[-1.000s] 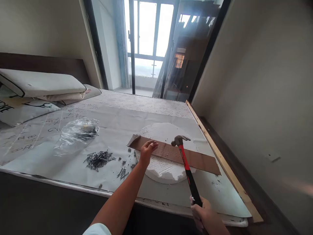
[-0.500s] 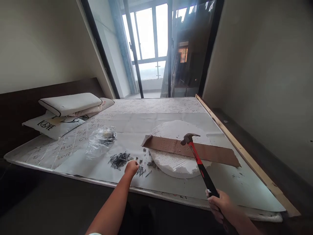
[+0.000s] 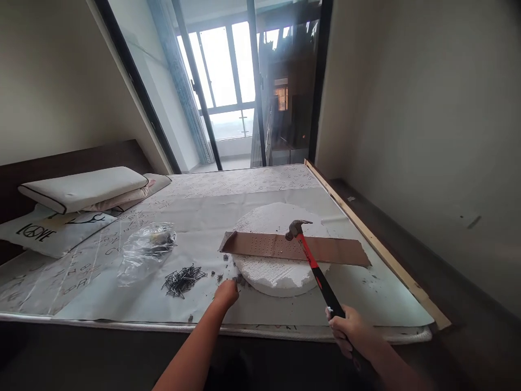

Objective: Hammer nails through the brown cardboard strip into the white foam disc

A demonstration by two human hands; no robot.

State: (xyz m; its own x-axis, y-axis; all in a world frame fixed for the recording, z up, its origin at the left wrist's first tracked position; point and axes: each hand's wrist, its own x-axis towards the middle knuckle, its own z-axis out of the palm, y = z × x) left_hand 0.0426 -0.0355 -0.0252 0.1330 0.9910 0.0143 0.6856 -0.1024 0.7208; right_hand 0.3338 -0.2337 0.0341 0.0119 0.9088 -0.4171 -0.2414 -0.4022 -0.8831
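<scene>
Head view, and we have the hands well apart: the right hand (image 3: 349,329) wrapped round the grip of the hammer (image 3: 315,270), whose head shows against the brown strip (image 3: 260,245) lying across the white disc (image 3: 280,218) — touching or not, we can't tell. The left hand (image 3: 227,294) is curled near the disc's edge, contents hidden from us. Our worry: an off-centre blow could crumble that already chipped disc — or jolt the loose nail pile (image 3: 183,280)

Red-and-black hammer handle (image 3: 319,276), brown strip (image 3: 272,245)
</scene>
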